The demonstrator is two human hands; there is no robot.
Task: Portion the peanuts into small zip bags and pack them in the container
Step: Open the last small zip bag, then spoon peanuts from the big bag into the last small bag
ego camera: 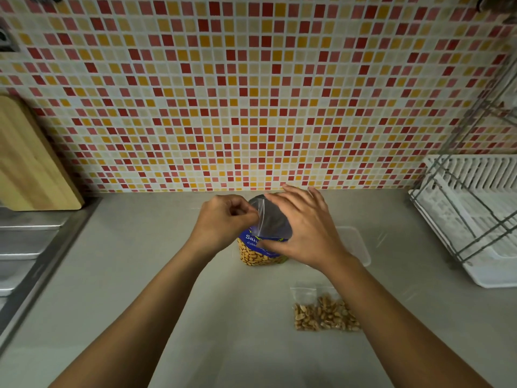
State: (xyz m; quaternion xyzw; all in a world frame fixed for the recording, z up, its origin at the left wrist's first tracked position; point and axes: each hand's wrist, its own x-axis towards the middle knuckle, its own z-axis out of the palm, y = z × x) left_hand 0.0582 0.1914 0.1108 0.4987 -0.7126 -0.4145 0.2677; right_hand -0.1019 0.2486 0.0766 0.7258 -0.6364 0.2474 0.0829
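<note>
While both hands work over the peanut bag [258, 254] standing mid-counter, the left hand [223, 222] pinches 1 edge of a small clear zip bag [270, 219] and the right hand [303, 228] grips its other side, fingers spread across it, holding it just above the big bag's mouth. Near the right forearm, 2 filled zip bags [326, 315] lie side by side on the grey counter [167, 275]. Behind the right wrist sits the clear container [356, 245], partly hidden. Dish rack [472, 219] on the right, cutting board [30, 161] leaning left.
</note>
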